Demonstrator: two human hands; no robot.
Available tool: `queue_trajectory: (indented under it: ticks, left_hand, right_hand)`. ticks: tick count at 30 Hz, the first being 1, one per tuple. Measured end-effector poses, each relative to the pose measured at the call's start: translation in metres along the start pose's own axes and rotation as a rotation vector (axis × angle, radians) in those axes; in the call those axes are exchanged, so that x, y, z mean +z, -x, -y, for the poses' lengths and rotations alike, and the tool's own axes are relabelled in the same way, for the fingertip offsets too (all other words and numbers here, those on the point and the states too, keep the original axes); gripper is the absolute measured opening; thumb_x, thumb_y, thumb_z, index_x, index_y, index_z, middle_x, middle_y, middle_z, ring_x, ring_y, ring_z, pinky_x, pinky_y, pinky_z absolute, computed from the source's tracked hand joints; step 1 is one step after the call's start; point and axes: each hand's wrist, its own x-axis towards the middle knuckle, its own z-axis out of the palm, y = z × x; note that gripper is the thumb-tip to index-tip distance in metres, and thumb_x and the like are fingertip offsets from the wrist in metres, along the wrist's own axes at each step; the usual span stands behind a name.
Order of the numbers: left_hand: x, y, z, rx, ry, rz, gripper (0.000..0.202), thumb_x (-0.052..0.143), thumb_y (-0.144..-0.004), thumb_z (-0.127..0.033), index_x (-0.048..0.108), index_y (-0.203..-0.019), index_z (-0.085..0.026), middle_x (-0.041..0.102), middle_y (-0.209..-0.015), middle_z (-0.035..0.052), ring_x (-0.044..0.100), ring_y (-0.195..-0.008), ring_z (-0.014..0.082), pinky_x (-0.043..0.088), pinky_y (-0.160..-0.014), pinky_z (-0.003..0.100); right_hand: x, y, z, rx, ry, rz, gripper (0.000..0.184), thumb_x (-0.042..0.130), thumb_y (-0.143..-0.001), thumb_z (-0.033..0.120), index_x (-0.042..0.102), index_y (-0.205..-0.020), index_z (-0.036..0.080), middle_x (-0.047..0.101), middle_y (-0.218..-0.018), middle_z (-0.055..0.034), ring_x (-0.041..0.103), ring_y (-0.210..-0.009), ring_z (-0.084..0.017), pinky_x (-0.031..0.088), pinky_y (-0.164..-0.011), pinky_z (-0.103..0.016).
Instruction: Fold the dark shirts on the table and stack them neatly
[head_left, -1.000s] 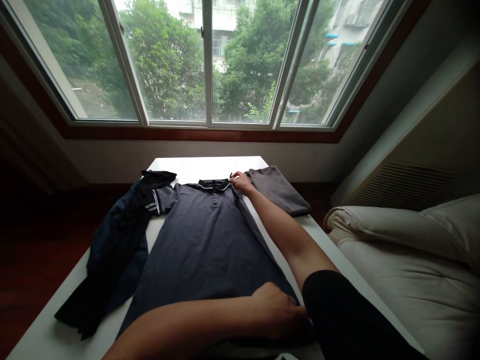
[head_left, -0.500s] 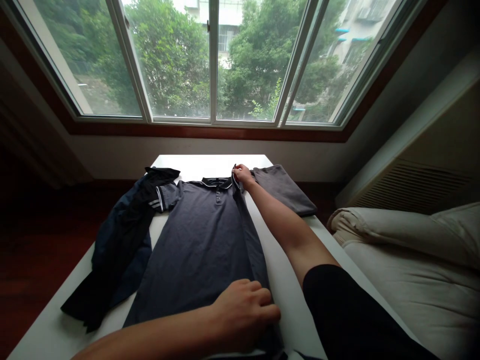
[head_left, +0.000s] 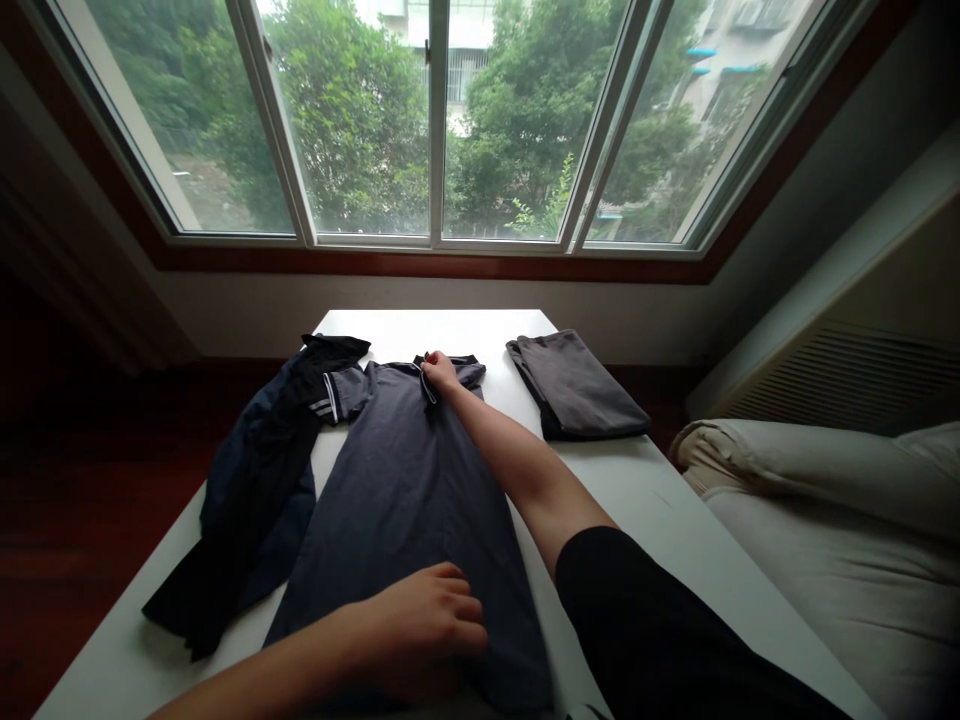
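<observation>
A dark grey-blue polo shirt (head_left: pixel 390 480) lies on the white table in front of me, its striped left sleeve spread out to the side. At the collar end, my right hand (head_left: pixel 441 372) pinches the shirt's right shoulder and sleeve, drawn in over the middle. My left hand (head_left: pixel 431 625) is closed lower down over the body of the shirt; its fingers curl under, and the cloth in its grip is mostly hidden from view. The right side of the shirt is folded inward.
Black and navy clothes (head_left: pixel 255 490) lie in a heap along the left of the white table (head_left: pixel 637 560). A folded grey garment (head_left: pixel 581 380) rests at the far right. A cream padded seat (head_left: pixel 840 520) stands beyond the right edge, and a window (head_left: pixel 439 130) is ahead.
Both hands have moved left, carrying the right side of the polo shirt inward over its middle. More table now shows between the shirt and the folded grey garment.
</observation>
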Motion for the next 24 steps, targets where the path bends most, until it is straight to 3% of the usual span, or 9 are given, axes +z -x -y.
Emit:
queue_trajectory:
  ticks: [5, 10, 12, 16, 19, 22, 24]
  left_hand:
    - [-0.001, 0.003, 0.007, 0.005, 0.104, 0.005, 0.022, 0.073, -0.076, -0.034, 0.059, -0.087, -0.022, 0.064, -0.081, -0.0014, 0.060, -0.079, 0.0184, 0.043, -0.084, 0.034]
    - [0.003, 0.007, 0.014, -0.010, 0.130, 0.025, 0.023, 0.074, -0.069, -0.032, 0.059, -0.082, -0.022, 0.065, -0.078, -0.0018, 0.061, -0.077, 0.0193, 0.040, -0.081, 0.036]
    - [0.006, 0.009, 0.013, -0.018, 0.154, 0.015, 0.025, 0.076, -0.073, -0.036, 0.060, -0.087, -0.023, 0.066, -0.079, -0.0031, 0.062, -0.077, 0.0184, 0.040, -0.080, 0.036]
    - [0.014, 0.006, 0.006, -0.094, 0.118, -0.027, 0.036, 0.070, -0.087, -0.057, 0.061, -0.098, -0.024, 0.068, -0.083, -0.0035, 0.065, -0.076, 0.0170, 0.039, -0.075, 0.034]
    - [0.022, -0.002, 0.002, -0.145, 0.011, -0.028, 0.036, 0.069, -0.089, -0.053, 0.059, -0.106, -0.023, 0.070, -0.088, -0.0021, 0.066, -0.080, 0.0180, 0.038, -0.071, 0.034]
    - [0.033, -0.009, 0.001, -0.096, -0.085, -0.027, 0.045, 0.069, -0.088, -0.059, 0.057, -0.113, -0.023, 0.070, -0.089, -0.0012, 0.065, -0.078, 0.0185, 0.036, -0.068, 0.035]
    - [0.040, -0.012, 0.000, -0.043, -0.152, -0.043, 0.049, 0.068, -0.089, -0.063, 0.056, -0.113, -0.022, 0.069, -0.086, -0.0011, 0.063, -0.073, 0.0180, 0.034, -0.067, 0.034]
  right_hand:
    - [0.012, -0.001, 0.011, -0.109, 0.105, -0.028, 0.011, 0.056, -0.092, 0.029, 0.058, -0.101, 0.024, 0.068, -0.106, -0.0015, 0.060, -0.099, -0.017, 0.046, -0.092, -0.028]
    - [0.015, 0.006, 0.010, -0.160, 0.160, 0.141, 0.007, 0.063, -0.092, 0.028, 0.064, -0.095, 0.022, 0.070, -0.089, 0.0007, 0.063, -0.087, -0.017, 0.047, -0.081, -0.025]
    - [0.010, 0.011, 0.005, -0.185, 0.182, 0.152, 0.008, 0.061, -0.095, 0.029, 0.065, -0.096, 0.022, 0.071, -0.088, 0.0005, 0.063, -0.086, -0.016, 0.046, -0.081, -0.024]
    - [-0.021, 0.014, -0.010, -0.139, 0.322, -0.069, 0.016, 0.053, -0.099, 0.030, 0.065, -0.107, 0.025, 0.072, -0.101, -0.0049, 0.065, -0.096, -0.021, 0.046, -0.088, -0.028]
    - [-0.058, 0.010, -0.027, 0.012, 0.417, -0.162, 0.027, 0.049, -0.097, 0.026, 0.063, -0.120, 0.023, 0.071, -0.107, -0.0117, 0.066, -0.100, -0.026, 0.047, -0.089, -0.034]
    - [-0.089, 0.006, -0.046, 0.160, 0.522, -0.155, 0.040, 0.050, -0.093, 0.024, 0.059, -0.132, 0.022, 0.070, -0.113, -0.0153, 0.067, -0.101, -0.028, 0.049, -0.086, -0.035]
    - [-0.100, 0.003, -0.055, 0.131, 0.539, -0.069, 0.045, 0.056, -0.088, 0.025, 0.059, -0.133, 0.021, 0.071, -0.112, -0.0143, 0.067, -0.099, -0.027, 0.050, -0.085, -0.033]
